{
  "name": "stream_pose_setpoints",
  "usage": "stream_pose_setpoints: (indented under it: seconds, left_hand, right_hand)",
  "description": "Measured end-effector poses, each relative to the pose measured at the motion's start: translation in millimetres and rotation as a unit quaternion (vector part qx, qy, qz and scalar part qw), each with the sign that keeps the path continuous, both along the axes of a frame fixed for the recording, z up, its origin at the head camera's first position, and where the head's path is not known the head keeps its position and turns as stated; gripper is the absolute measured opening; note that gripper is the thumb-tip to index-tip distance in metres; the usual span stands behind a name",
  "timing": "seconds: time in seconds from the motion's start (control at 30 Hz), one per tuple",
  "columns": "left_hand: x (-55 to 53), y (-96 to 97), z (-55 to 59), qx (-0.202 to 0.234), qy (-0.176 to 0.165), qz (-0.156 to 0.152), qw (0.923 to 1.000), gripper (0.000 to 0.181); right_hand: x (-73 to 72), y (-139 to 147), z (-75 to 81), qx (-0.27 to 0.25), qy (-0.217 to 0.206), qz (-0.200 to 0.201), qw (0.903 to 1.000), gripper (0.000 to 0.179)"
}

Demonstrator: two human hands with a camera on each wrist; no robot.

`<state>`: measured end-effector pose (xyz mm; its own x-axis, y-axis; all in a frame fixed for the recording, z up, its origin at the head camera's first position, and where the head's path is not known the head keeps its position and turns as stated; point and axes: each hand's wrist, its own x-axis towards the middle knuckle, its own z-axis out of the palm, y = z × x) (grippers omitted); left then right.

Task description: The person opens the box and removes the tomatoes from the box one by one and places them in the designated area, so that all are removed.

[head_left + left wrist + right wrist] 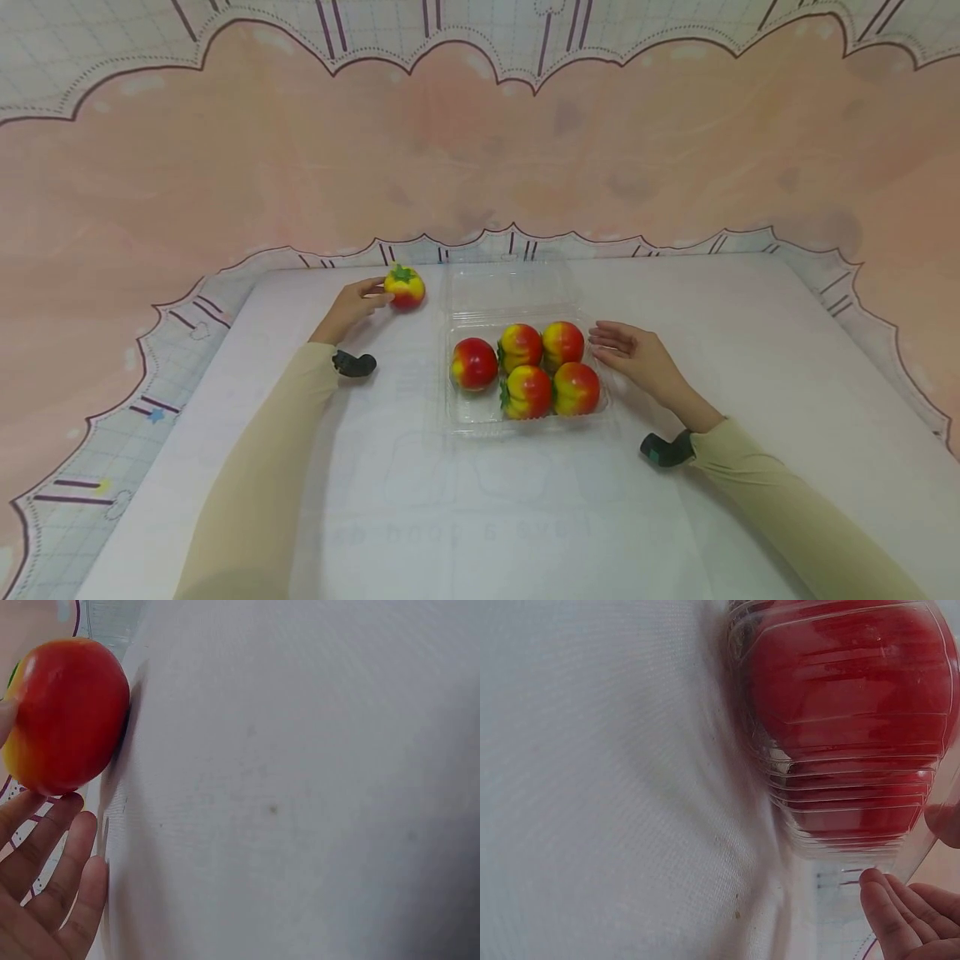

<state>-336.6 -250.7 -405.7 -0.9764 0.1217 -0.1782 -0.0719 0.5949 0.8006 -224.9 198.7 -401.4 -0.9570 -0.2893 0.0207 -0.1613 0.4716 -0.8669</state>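
A red-and-yellow toy persimmon (405, 292) with a green leafy cap sits on the far left of the white table. My left hand (356, 308) is at its left side, fingers nearly straight; in the left wrist view the thumb overlaps the persimmon (71, 716) and the fingertips (71, 801) are right at its edge. In the middle lies a clear plastic box (472, 423) holding several similar toy persimmons (527, 392). My right hand (641, 358) is at the box's right side, fingers extended, with the fingertips (870, 877) close by its ribbed wall.
The box's clear lid (510, 287) lies folded back toward the far edge. A white cloth (405, 517) covers the table. Behind it rises a patterned backdrop (480, 150). Each wrist wears a small dark camera (354, 364).
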Motion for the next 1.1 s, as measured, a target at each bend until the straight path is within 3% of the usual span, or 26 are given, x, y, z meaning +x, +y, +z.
stream_pose_setpoints:
  seconds: [0.5,0.87,1.1]
  left_hand:
    - [-2.8,0.0,-0.2,-0.031,-0.015,-0.010,0.9993,0.069]
    - [-0.2,0.1,2.3,-0.021,-0.022,-0.001,0.9995,0.069]
    - [2.6,-3.2,3.3,-0.021,0.020,0.013,0.9995,0.065]
  right_hand:
    - [0.1,-0.9,1.3,-0.004,0.001,0.000,1.0000,0.051]
    - [0.3,-0.4,0.4,0.006,-0.006,0.000,1.0000,0.051]
    - [1.7,1.1,1.7,0.001,-0.022,0.008,0.9997,0.053]
